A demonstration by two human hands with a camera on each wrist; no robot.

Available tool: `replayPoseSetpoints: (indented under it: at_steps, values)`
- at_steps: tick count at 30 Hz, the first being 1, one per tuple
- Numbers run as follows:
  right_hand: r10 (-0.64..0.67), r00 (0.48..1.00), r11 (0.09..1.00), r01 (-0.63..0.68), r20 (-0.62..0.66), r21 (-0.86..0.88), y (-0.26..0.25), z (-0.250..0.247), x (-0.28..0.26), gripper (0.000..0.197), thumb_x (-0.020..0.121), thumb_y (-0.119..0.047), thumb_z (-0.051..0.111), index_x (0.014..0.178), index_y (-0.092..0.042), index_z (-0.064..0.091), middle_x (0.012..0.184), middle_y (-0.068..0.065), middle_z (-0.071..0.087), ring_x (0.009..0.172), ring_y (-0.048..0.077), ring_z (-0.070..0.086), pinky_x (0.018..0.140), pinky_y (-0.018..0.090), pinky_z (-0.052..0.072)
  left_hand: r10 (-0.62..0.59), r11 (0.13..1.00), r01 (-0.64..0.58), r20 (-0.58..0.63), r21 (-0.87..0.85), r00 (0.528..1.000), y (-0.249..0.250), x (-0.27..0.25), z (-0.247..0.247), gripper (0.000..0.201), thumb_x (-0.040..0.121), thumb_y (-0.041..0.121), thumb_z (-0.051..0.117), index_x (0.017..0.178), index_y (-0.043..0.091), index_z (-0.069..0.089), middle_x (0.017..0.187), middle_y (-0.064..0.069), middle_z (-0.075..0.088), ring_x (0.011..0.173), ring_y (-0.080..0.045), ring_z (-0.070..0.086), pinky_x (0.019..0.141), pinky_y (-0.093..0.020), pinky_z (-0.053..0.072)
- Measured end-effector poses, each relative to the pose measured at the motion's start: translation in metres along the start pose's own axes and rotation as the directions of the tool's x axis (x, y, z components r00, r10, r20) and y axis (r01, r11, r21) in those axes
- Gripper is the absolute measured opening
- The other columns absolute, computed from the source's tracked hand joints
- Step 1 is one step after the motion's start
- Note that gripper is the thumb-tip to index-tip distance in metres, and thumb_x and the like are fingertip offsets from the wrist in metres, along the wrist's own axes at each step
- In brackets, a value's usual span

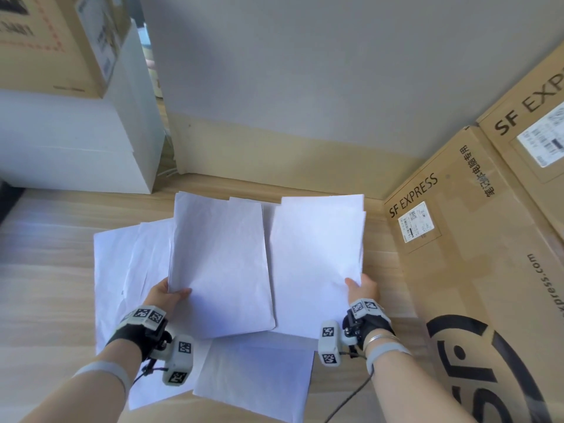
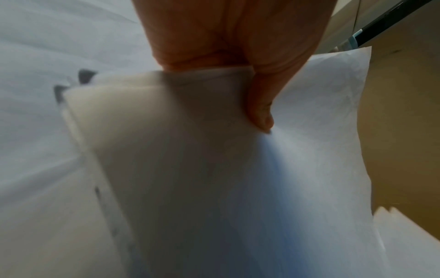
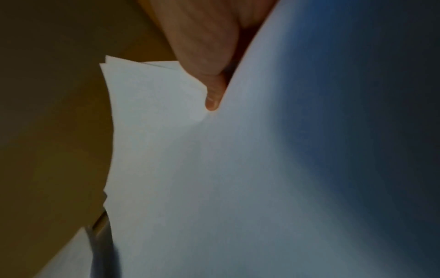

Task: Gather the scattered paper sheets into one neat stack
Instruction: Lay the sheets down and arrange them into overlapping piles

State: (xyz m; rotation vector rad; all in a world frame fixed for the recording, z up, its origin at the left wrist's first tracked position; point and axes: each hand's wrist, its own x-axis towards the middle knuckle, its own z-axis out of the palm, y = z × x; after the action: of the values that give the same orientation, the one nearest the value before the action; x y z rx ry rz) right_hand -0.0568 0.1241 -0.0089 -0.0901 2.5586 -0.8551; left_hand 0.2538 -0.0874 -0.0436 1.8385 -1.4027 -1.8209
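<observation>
White paper sheets lie and hang over a pale wooden floor. My left hand (image 1: 171,296) pinches the left edge of a lifted bundle of sheets (image 1: 219,264), thumb on top; the left wrist view shows the thumb (image 2: 260,105) pressing the paper (image 2: 214,188). My right hand (image 1: 361,286) pinches the right edge of a second lifted bundle (image 1: 317,264), its thumb (image 3: 212,94) on the paper (image 3: 214,178). More loose sheets (image 1: 122,264) lie spread on the floor at the left, and another sheet (image 1: 253,380) lies near me under both bundles.
Large SF Express cardboard boxes (image 1: 476,254) stand close on the right. A white cabinet (image 1: 76,141) with a cardboard box (image 1: 45,41) on top is at the left. A grey wall (image 1: 305,87) with a skirting board closes the far side. Bare floor (image 1: 39,285) shows left.
</observation>
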Motion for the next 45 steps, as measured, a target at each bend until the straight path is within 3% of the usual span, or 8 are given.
replayPoseSetpoints:
  at_steps: [12,23,28,33,36,39,42,45]
  values:
    - [0.041,0.970,0.971,0.018,-0.241,0.238,-0.022,-0.021,0.008,0.034,0.093,-0.013,0.050,0.120,0.009,0.054,0.125,0.025,0.059,0.115,0.037,0.056,0.096,0.039,0.044,-0.080,0.997,0.079,0.053,0.018,0.995,0.001,0.003,-0.010,0.031,0.084,-0.004,0.059,0.115,-0.005,0.056,0.095,-0.019,0.058,0.087,-0.029,0.054,0.085,-0.044,0.046]
    - [-0.161,0.968,0.985,0.146,0.192,0.091,-0.040,0.071,-0.042,0.037,0.092,-0.005,0.048,0.129,0.002,0.051,0.132,0.017,0.055,0.125,0.031,0.050,0.103,0.031,0.038,-0.093,0.993,0.085,0.096,0.086,0.991,0.002,-0.005,-0.008,0.040,0.087,-0.001,0.056,0.126,-0.003,0.048,0.101,-0.016,0.057,0.090,-0.027,0.054,0.080,-0.036,0.042]
    - [-0.161,0.906,0.986,0.168,0.391,0.015,-0.047,0.101,-0.063,0.038,0.092,-0.009,0.045,0.130,-0.007,0.050,0.133,0.012,0.056,0.121,0.026,0.053,0.102,0.030,0.039,-0.100,0.987,0.119,0.168,-0.107,0.981,0.002,0.001,-0.015,0.069,0.086,0.046,0.053,0.142,0.010,0.036,0.141,-0.009,0.045,0.131,-0.028,0.043,0.114,-0.045,0.028]
    - [-0.060,0.979,0.985,0.091,0.194,-0.150,-0.040,0.091,-0.054,0.040,0.087,-0.020,0.058,0.126,-0.018,0.049,0.134,0.010,0.049,0.118,0.029,0.049,0.099,0.034,0.038,-0.057,0.998,0.059,0.162,-0.013,0.985,-0.003,0.005,-0.017,0.069,0.064,0.018,0.081,0.125,0.006,0.050,0.111,-0.018,0.064,0.100,-0.034,0.062,0.096,-0.054,0.047]
    - [0.158,0.987,0.958,-0.148,0.022,-0.246,-0.026,0.069,-0.046,0.069,0.079,-0.029,0.067,0.139,-0.028,0.032,0.147,0.008,0.028,0.131,0.035,0.031,0.107,0.047,0.031,-0.042,0.998,0.035,0.143,0.057,0.989,-0.006,0.009,-0.017,0.059,0.072,0.004,0.075,0.124,0.005,0.050,0.109,-0.019,0.064,0.099,-0.035,0.062,0.096,-0.054,0.047]
    - [0.269,0.962,0.937,-0.249,0.049,-0.247,-0.019,0.057,-0.044,0.092,0.076,-0.031,0.072,0.147,-0.026,0.014,0.151,0.011,0.021,0.134,0.037,0.028,0.109,0.045,0.030,-0.039,0.996,0.030,0.115,0.084,0.993,-0.003,0.006,-0.014,0.055,0.078,-0.001,0.068,0.128,0.007,0.048,0.117,-0.023,0.063,0.102,-0.036,0.061,0.093,-0.047,0.048]
    - [0.255,0.962,0.954,-0.234,0.099,-0.185,-0.018,0.057,-0.036,0.092,0.075,-0.026,0.074,0.146,-0.017,0.015,0.147,0.016,0.033,0.130,0.037,0.040,0.105,0.042,0.037,-0.020,0.996,0.009,0.125,0.083,0.992,-0.004,0.009,-0.014,0.054,0.079,-0.001,0.067,0.129,0.006,0.047,0.118,-0.023,0.062,0.095,-0.030,0.059,0.088,-0.042,0.048]
    - [0.208,0.964,0.975,-0.189,0.167,-0.118,-0.016,0.057,-0.032,0.065,0.076,-0.022,0.072,0.131,-0.003,0.043,0.127,0.017,0.058,0.108,0.032,0.060,0.095,0.037,0.048,-0.021,0.997,0.012,0.129,0.078,0.991,-0.004,0.010,-0.014,0.053,0.079,-0.001,0.067,0.129,0.006,0.047,0.113,-0.021,0.063,0.093,-0.029,0.059,0.085,-0.041,0.047]
